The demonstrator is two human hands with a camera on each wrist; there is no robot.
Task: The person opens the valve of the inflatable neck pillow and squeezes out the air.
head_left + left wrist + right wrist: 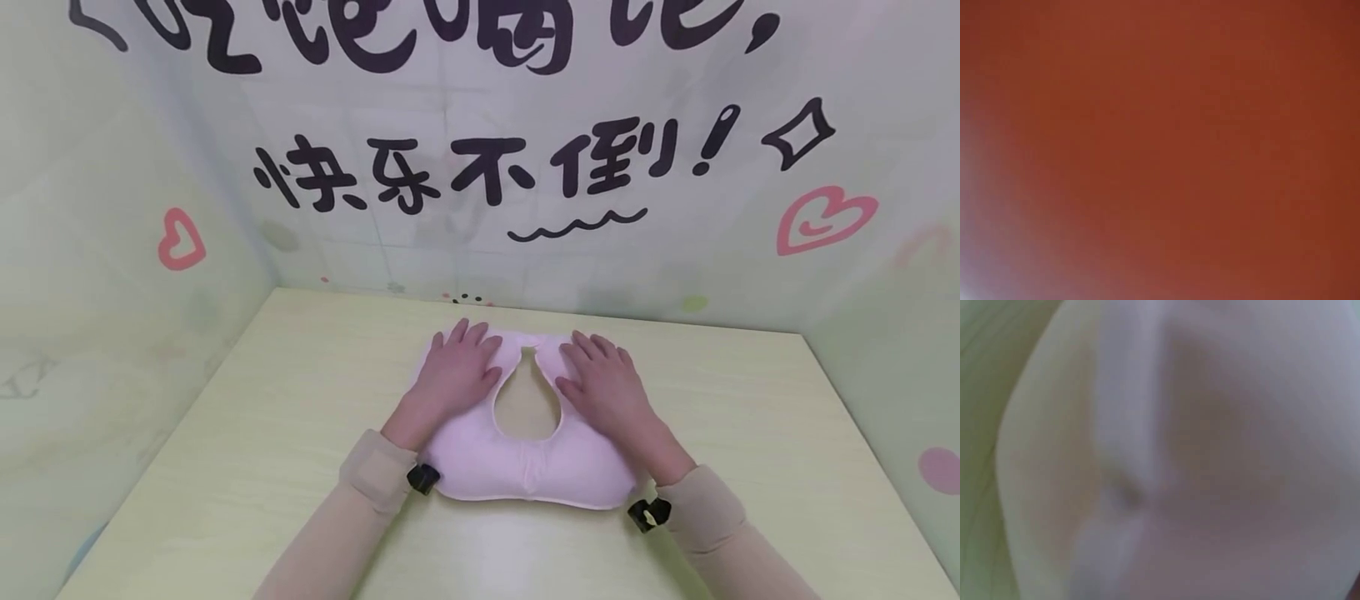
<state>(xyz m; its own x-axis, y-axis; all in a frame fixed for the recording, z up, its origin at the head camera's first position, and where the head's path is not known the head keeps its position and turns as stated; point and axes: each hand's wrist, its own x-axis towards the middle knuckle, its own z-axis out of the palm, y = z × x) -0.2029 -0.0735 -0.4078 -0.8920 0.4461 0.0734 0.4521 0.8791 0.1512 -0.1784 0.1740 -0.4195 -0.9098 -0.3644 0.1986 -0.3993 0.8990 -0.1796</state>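
Note:
A pale pink U-shaped neck pillow (pixel 487 467) lies on the table in the head view, its curved back toward me. Its two ends come together at the far side around a teardrop-shaped opening. My left hand (pixel 459 373) rests on the pillow's left arm, fingers extended toward the far edge. On the right arm lies my right hand (pixel 606 382), its fingers also stretched forward. In the right wrist view the pillow fabric (pixel 1247 444) appears close up and blurred, with a seam. Only a reddish-brown blur fills the left wrist view.
The light wooden tabletop (pixel 300 400) extends around the pillow. Behind it stands a pale printed wall (pixel 450 250) with black characters and pink hearts, and similar walls rise on the left and right. Small black devices (pixel 649 514) sit at both wrists.

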